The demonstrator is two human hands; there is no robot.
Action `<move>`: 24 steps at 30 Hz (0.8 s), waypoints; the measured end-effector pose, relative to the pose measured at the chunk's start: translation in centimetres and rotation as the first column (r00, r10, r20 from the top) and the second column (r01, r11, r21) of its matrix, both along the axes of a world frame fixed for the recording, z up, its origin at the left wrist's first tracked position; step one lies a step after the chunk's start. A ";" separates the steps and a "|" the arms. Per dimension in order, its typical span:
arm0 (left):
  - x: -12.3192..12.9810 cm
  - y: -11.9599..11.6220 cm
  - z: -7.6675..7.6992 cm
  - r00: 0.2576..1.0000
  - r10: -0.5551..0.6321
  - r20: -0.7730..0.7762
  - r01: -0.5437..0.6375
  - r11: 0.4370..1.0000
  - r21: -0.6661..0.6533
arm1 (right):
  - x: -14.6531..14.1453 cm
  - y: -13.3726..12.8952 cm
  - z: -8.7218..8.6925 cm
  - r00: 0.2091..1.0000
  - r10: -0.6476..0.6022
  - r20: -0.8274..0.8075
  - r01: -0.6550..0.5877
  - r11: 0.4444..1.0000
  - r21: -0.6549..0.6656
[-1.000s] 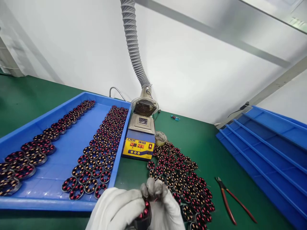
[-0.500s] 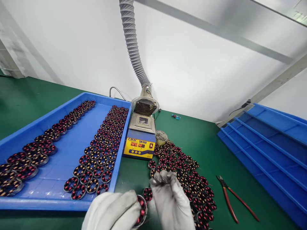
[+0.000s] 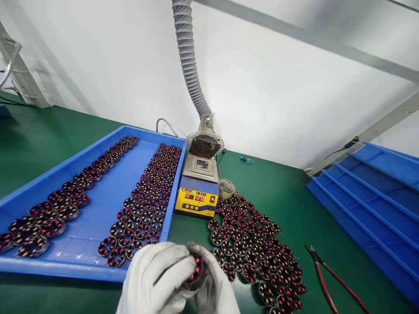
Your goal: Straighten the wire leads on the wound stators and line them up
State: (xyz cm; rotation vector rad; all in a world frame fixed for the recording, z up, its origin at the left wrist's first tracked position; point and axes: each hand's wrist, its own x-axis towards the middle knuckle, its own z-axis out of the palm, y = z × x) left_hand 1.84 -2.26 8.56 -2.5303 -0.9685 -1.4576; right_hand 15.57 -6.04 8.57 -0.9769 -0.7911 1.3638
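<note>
Both hands wear white gloves, greyed at the fingertips, and meet at the bottom middle of the view. My left hand [image 3: 153, 279] is closed round a small motor stator [image 3: 197, 271], a round ring with red wire coils. Against the stator's right side, my right hand [image 3: 218, 283] curls its fingers, closed on the same piece. The gloves cover much of the stator. Just right of the hands lies a spread of loose stators [image 3: 248, 244] with red or copper-coloured coils, directly on the green table [image 3: 288, 205].
On the left, a blue tray [image 3: 108, 205] holds two bands of stators. Behind the hands stands a yellow-and-blue solder pot [image 3: 198, 201] under a flexible exhaust hose [image 3: 190, 56], beside a small cup [image 3: 226, 186]. Red-handled cutters [image 3: 322, 279] and stacked blue trays [image 3: 366, 192] are on the right.
My right hand has moved left from over the loose stators and closed on the stator in my left hand. The view has shifted slightly left.
</note>
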 end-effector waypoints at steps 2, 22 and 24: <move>0.4 0.3 0.6 1.000 -0.003 0.026 0.004 0.999 -0.033 | 0.4 0.2 0.0 1.000 -0.012 -0.020 0.012 1.000 -0.026; 2.6 0.7 1.7 0.783 0.167 0.599 0.344 0.686 -0.641 | 0.3 0.8 0.1 0.880 0.083 -0.468 -0.189 0.964 -0.185; 2.4 0.6 1.6 0.732 0.171 0.659 0.427 0.638 -0.641 | 0.0 0.7 -0.4 0.889 0.071 -0.453 -0.170 0.969 -0.180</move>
